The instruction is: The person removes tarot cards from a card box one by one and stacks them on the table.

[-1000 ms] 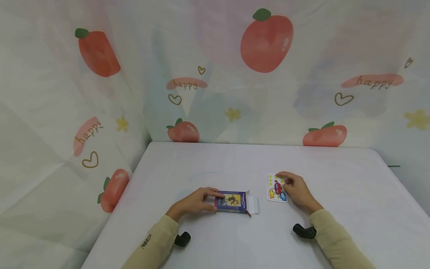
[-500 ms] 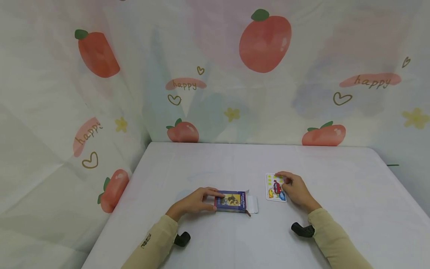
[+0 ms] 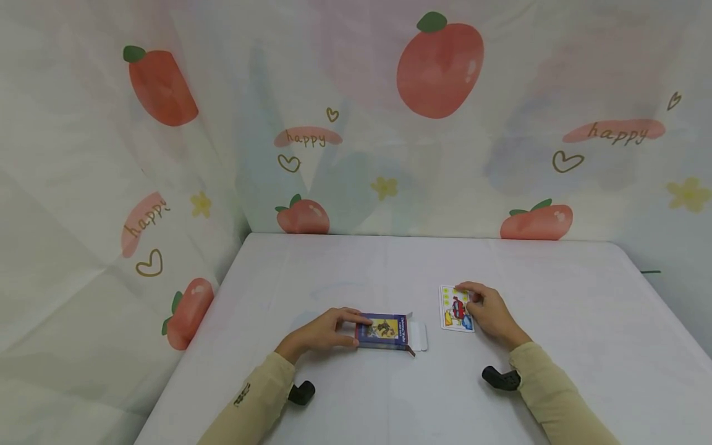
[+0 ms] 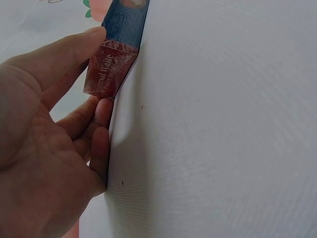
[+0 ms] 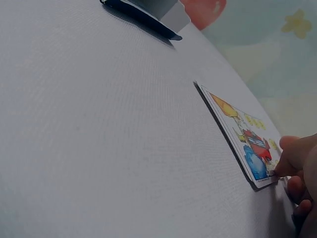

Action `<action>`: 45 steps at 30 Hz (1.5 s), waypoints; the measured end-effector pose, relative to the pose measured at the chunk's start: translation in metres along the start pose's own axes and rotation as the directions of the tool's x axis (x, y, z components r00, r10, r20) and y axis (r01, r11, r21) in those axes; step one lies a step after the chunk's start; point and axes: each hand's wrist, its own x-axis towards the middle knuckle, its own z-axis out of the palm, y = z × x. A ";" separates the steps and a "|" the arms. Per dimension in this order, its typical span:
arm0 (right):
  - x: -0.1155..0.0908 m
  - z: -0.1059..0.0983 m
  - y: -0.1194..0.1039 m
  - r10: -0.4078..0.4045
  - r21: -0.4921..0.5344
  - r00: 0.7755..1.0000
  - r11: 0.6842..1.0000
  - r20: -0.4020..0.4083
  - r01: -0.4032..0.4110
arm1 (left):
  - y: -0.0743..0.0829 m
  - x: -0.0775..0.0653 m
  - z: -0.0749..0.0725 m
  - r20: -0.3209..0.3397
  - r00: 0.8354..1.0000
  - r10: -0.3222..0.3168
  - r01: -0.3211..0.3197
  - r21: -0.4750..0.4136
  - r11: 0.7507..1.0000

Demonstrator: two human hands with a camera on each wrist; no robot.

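My left hand (image 3: 322,334) grips the closed left end of a blue tarot card box (image 3: 382,332). In the left wrist view its thumb lies along one side of the box, and the red end (image 4: 109,72) with "Waite" lettering faces the palm. At the box's right end the white flap (image 3: 418,337) hangs out, unfolded. To the right and a little farther back lies a small stack of tarot cards (image 3: 453,314), picture side up, with a colourful figure and yellow discs. My right hand (image 3: 492,314) pinches the stack at its right edge, its other fingers curled beside the cards.
A white cloth covers the table (image 3: 356,395). Behind and to the left stand fabric walls (image 3: 356,74) printed with red fruit. A black wrist camera mount (image 3: 302,392) juts from the left sleeve, and another mount (image 3: 500,378) from the right.
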 end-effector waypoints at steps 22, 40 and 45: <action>0.001 0.001 -0.002 0.016 -0.024 1.000 1.000 -0.006 -0.016 | 0.002 0.001 -0.001 -0.008 1.000 -0.003 0.003 -0.002 1.000; -0.001 -0.008 -0.001 0.005 0.003 1.000 1.000 -0.013 -0.005 | 0.005 0.000 0.000 0.000 1.000 -0.004 0.004 -0.022 1.000; -0.002 -0.012 -0.001 -0.008 0.016 1.000 1.000 -0.002 0.008 | 0.003 0.000 0.000 -0.003 1.000 -0.009 0.009 -0.021 1.000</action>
